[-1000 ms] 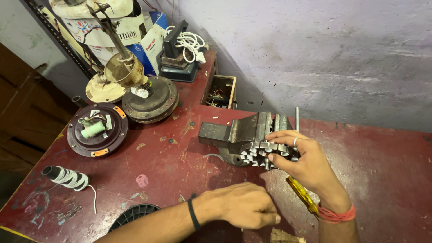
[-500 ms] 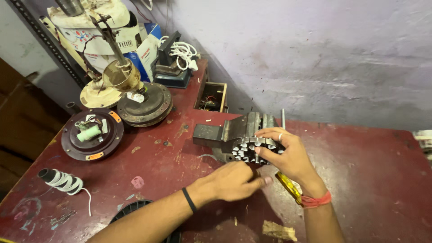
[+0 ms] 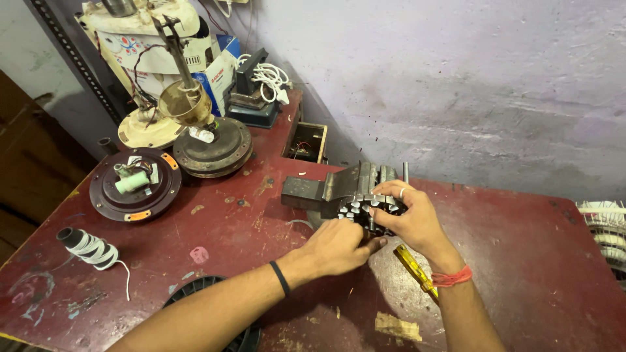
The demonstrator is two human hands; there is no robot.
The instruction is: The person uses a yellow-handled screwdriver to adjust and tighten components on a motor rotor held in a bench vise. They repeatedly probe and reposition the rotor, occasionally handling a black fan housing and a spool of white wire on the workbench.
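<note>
Since the earlier frame, both hands have closed in on the stator core (image 3: 365, 210); my left hand (image 3: 339, 246) has come up from the lower bench to meet it, and the view has shifted nearer.

1. Stator core. I see a ring-shaped metal part with a row of slotted teeth around its edge, dark grey with pale insulating strips between the teeth. It sits at the middle of the red workbench (image 3: 521, 261), just in front of the bench vise (image 3: 339, 186) and touching or nearly touching it. Its flat face is tilted up towards the camera; the ring's axis points roughly up and towards me. Most of the ring is hidden under the hands, so I cannot tell its long axis.

2. Grip. My right hand (image 3: 411, 218) is curled over the top and right side of the core, fingers wrapped on the teeth. My left hand is loosely fisted, thumb and fingertips pressed to the lower edge.

3. Surroundings. A yellow-handled screwdriver (image 3: 414, 267) lies on the bench under the right wrist, pointing away to the upper left. To the left lie a round motor cover (image 3: 134, 186) and a spool of white cord (image 3: 85, 246). A black fan blade guard (image 3: 208, 306) shows under the left forearm.
</note>
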